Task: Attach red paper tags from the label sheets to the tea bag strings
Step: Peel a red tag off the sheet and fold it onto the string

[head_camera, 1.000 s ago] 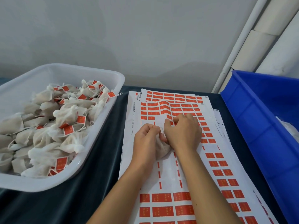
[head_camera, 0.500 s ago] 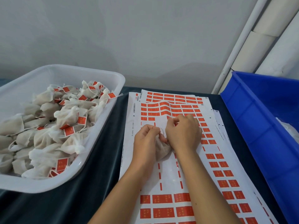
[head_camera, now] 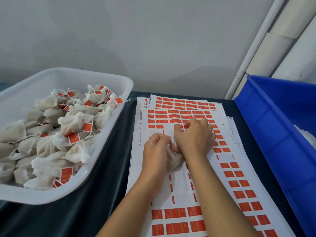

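Observation:
White label sheets [head_camera: 179, 187] with rows of red paper tags [head_camera: 174, 213] lie stacked on the dark table in front of me. My left hand [head_camera: 156, 151] grips a beige tea bag [head_camera: 173, 160] that rests on the top sheet, with its white string looped near my thumb. My right hand [head_camera: 195, 137] lies palm down just right of it, fingertips bent onto a red tag in the sheet's upper rows. The tag under those fingers is mostly hidden.
A white plastic tub [head_camera: 106, 81] on the left holds several tea bags with red tags on them. A blue plastic crate [head_camera: 266, 120] stands at the right. A grey wall and white pipes [head_camera: 253, 48] rise behind the table.
My right hand's fingers have crept slightly up the sheet onto the tag rows. The left hand has kept its hold on the tea bag.

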The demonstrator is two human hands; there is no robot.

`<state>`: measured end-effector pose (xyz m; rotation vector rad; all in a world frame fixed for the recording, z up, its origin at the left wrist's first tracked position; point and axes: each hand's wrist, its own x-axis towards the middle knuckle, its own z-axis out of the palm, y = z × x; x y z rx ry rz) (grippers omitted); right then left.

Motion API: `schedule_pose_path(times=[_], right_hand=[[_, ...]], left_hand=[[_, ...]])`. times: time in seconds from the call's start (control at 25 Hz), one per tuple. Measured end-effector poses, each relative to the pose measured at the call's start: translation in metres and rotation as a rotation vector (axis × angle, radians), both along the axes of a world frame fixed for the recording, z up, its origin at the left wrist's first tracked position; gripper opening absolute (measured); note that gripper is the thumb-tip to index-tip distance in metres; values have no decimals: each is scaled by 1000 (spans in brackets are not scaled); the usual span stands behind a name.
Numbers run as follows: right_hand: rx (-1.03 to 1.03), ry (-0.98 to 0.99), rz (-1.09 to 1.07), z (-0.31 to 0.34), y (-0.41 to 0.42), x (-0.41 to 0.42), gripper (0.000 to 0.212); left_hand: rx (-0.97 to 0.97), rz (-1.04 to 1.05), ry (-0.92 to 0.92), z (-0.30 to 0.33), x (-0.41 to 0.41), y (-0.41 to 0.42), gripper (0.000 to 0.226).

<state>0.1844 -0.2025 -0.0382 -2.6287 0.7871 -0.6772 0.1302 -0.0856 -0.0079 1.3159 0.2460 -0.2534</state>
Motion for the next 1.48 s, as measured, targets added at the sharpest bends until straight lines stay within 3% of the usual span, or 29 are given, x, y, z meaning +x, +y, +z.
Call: schedule_pose_path(times=[0.24, 0.4, 0.72, 0.92, 1.24, 1.48], right_hand=[[28, -34, 174, 2, 10, 4, 48], [72, -18, 108, 1, 15, -1, 58], [213, -58, 69, 8, 6, 5, 31], [12, 6, -88, 0, 13, 4, 55], [-156, 66, -11, -2, 12, 6, 51], [-138, 13, 99, 1, 16, 5, 46]], left_hand=[[-48, 84, -7, 0, -3, 1, 23], [-17, 120, -20, -1, -5, 0, 27], [-22, 107, -21, 3, -6, -2, 24], [-57, 101, -2, 2, -5, -2, 24], [-8, 73, -55, -1, -7, -3, 11], [26, 72, -91, -1, -7, -1, 12]])
